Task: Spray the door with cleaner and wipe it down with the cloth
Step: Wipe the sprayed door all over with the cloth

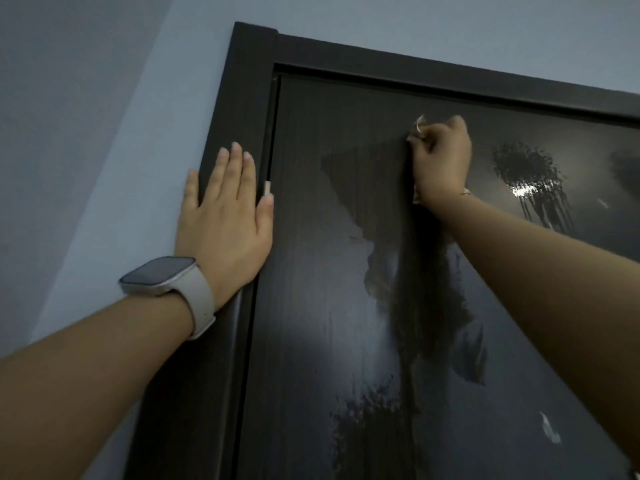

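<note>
The dark wood-grain door (329, 271) fills the right of the view, its surface wet with spray patches and wiped streaks. My right hand (441, 161) is clenched near the door's top and presses a pale cloth (419, 124) against the panel; only small bits of the cloth peek out above and below the fist. A patch of spray droplets (526, 168) with runs sits just right of that hand. My left hand (225, 216), fingers spread and wearing a watch, lies flat on the door frame (242, 98) at the left. No spray bottle is in view.
A pale blue-grey wall (104, 133) lies left of and above the frame. A small light latch piece (267, 188) shows in the gap between frame and door by my left fingertips. More wet patches lie low on the door (363, 427).
</note>
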